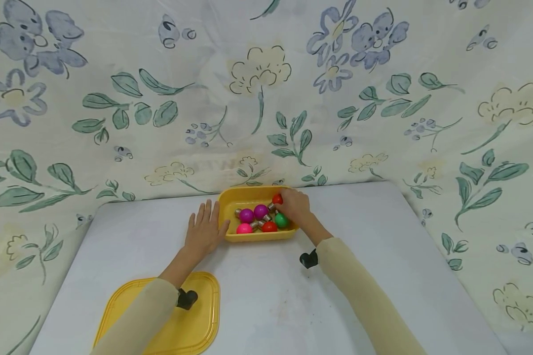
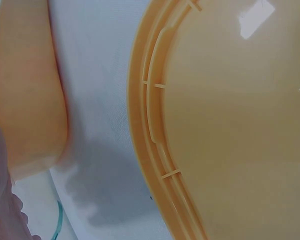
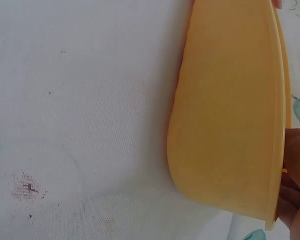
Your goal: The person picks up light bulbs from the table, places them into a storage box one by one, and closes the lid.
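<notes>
A yellow plastic box [image 1: 259,237] stands at the back of the table with several small coloured light bulbs inside. Among them are a purple bulb [image 1: 246,215], a pink bulb [image 1: 244,228] and a green bulb [image 1: 282,220], with silvery screw bases. My right hand [image 1: 295,204] reaches over the box's right end, its fingers curled at a red bulb [image 1: 277,198] that it appears to pinch; the fingertips are partly hidden. My left hand [image 1: 203,230] lies with straight, spread fingers against the box's left end. Part of that hand shows at the edge of the left wrist view.
A yellow lid [image 1: 195,315] lies flat on the table at the front left, under my left forearm. The white tabletop [image 1: 360,222] ends at the back against a floral cloth [image 1: 231,162]. Dark stains [image 3: 27,187] mark the table surface.
</notes>
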`<state>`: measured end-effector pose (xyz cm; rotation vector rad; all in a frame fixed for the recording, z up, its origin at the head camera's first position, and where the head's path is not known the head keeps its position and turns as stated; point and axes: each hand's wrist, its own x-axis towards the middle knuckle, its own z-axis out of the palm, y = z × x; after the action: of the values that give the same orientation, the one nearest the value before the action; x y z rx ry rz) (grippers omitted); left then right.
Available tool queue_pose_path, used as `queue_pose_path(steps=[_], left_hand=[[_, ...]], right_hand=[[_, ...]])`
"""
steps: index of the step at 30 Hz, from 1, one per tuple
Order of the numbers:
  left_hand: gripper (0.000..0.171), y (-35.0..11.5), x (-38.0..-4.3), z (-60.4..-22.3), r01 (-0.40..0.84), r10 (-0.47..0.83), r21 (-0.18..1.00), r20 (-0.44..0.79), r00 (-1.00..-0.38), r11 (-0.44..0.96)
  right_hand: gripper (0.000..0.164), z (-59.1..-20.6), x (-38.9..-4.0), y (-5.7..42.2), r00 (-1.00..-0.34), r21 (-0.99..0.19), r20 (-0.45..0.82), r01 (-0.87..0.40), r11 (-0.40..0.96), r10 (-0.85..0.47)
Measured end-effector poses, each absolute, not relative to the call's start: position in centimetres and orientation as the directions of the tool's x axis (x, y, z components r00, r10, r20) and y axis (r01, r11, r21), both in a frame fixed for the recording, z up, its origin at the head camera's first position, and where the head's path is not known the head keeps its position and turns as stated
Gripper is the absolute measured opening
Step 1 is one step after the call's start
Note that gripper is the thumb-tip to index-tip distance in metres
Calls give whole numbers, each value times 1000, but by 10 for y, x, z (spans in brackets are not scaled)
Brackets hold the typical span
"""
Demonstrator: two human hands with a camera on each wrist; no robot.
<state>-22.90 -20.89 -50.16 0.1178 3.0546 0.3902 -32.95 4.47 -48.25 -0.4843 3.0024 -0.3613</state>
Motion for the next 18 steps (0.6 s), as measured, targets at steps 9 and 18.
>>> queue_pose_path(steps=[9, 18], left_hand=[[74, -207, -226, -498, 64, 80, 246, -57, -995, 967], [74, -206, -223, -498, 59, 74, 243, -52, -996, 968]], right_hand=[[36, -485, -329, 43, -944, -203, -36, -314, 927, -327], [37, -484, -326, 42, -942, -187, -45, -319, 929, -332]])
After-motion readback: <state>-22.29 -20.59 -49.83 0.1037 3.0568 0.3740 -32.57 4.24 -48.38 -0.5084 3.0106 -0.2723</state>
